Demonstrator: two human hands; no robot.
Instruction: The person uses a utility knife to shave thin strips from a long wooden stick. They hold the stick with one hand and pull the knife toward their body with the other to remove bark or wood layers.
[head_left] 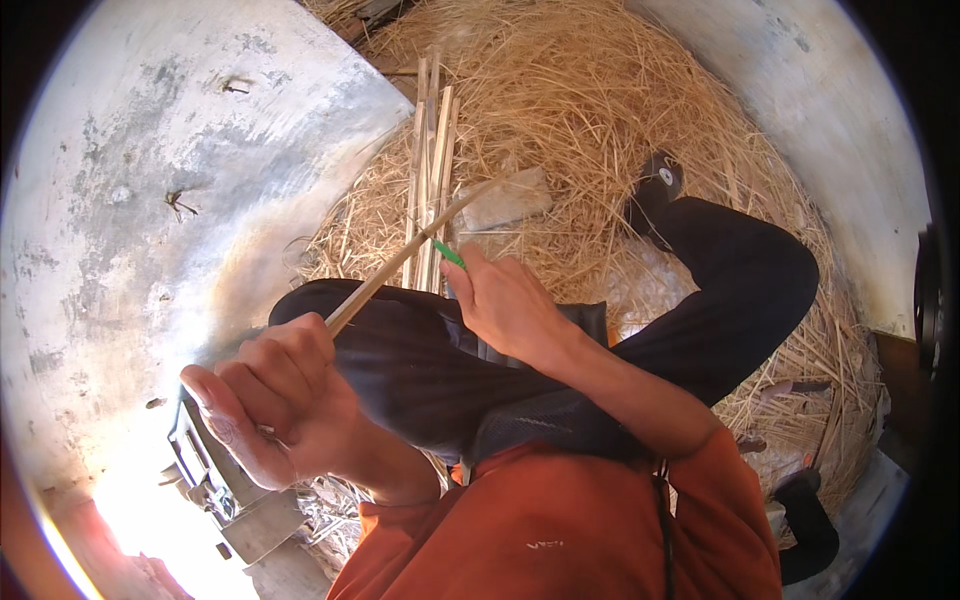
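Note:
My left hand [290, 400] is closed round the near end of a long, thin bamboo strip [385, 272]. The strip slants up and away to the right, across my dark-trousered knee. My right hand [510, 305] is closed on a small green tool [449, 254]. Only a short green length of it shows past the fingers, right against the strip's underside; its working end is too small to make out. Beyond the hands, a bundle of split bamboo strips [430, 170] lies lengthwise on the straw.
Loose straw [560, 90] covers the floor ahead, with a flat stone block [507, 198] on it. A pale, worn wall [130, 200] rises at the left, another [830, 130] at the right. At lower left stands a dark metal object [225, 490]. My shoe [657, 185] rests on the straw.

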